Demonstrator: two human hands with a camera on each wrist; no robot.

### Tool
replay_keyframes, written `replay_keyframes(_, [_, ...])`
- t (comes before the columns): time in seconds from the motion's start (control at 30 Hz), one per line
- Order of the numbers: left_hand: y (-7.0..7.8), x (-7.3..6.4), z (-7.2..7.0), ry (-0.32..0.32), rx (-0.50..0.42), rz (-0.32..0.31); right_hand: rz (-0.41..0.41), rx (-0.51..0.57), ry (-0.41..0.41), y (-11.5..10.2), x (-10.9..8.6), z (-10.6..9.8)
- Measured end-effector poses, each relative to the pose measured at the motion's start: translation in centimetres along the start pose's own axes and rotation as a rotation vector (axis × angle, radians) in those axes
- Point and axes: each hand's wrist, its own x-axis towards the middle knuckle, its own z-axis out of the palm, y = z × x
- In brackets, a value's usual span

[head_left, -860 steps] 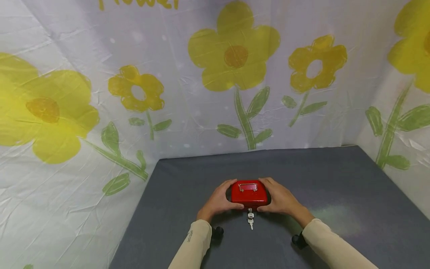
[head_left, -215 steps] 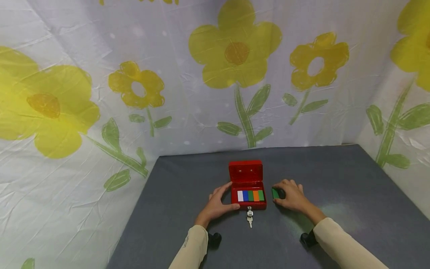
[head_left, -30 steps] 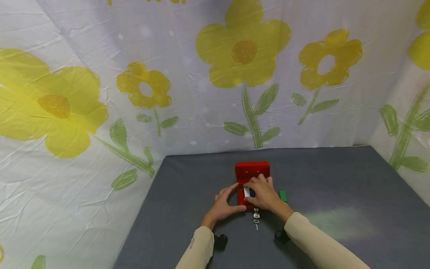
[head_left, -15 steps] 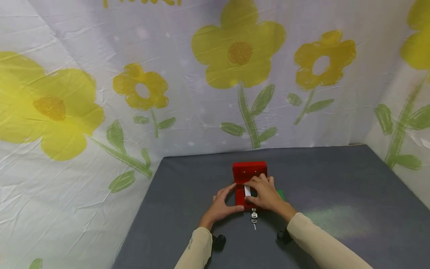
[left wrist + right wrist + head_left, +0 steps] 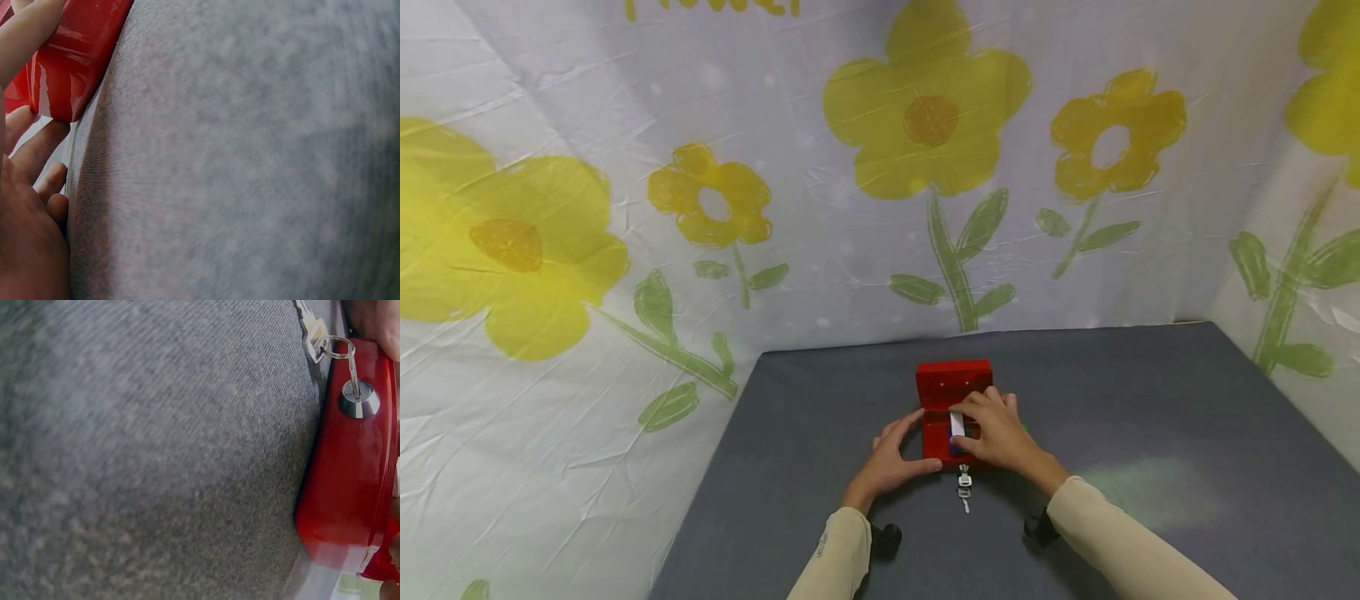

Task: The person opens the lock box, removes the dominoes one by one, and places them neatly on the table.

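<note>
A small red cash box point(image 5: 935, 454) stands on the table with its lid point(image 5: 952, 385) raised. My left hand point(image 5: 891, 458) grips its left side, thumb at the front corner and fingers toward the back; the left wrist view shows fingertips on the red wall point(image 5: 59, 81). Over the interior my right hand point(image 5: 1000, 433) pinches a white block point(image 5: 957, 424) between thumb and fingers. A bit of blue point(image 5: 956, 444) shows below the white block; my right hand hides the rest of the contents.
Keys point(image 5: 965, 493) hang from the lock point(image 5: 358, 400) at the box's front. A green block point(image 5: 1027, 430) lies right of the box, mostly behind my right hand. The dark grey table point(image 5: 820, 400) ends at a flower-printed cloth wall point(image 5: 850, 275).
The lid has been opened since the first frame. A green block once held by my right hand now lies on the table. Lately the white block has shifted right and up, uncovering blue.
</note>
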Motion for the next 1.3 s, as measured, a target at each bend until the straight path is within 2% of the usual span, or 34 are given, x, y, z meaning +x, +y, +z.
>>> replay_keyframes(0.53, [-0.3,-0.1,0.0,0.000,-0.010,0.001,-0.007,-0.009,0.031,0.8,-0.5,-0.4])
replay_keyframes(0.97, [0.1,-0.2,-0.1,0.000,-0.020,-0.018,0.020,0.003,0.035,1.4,-1.3,-1.0])
replay_keyframes(1.3, [0.0,-0.2,-0.1,-0.001,-0.004,0.001,0.015,-0.005,0.065,2.1,-1.9,-1.3])
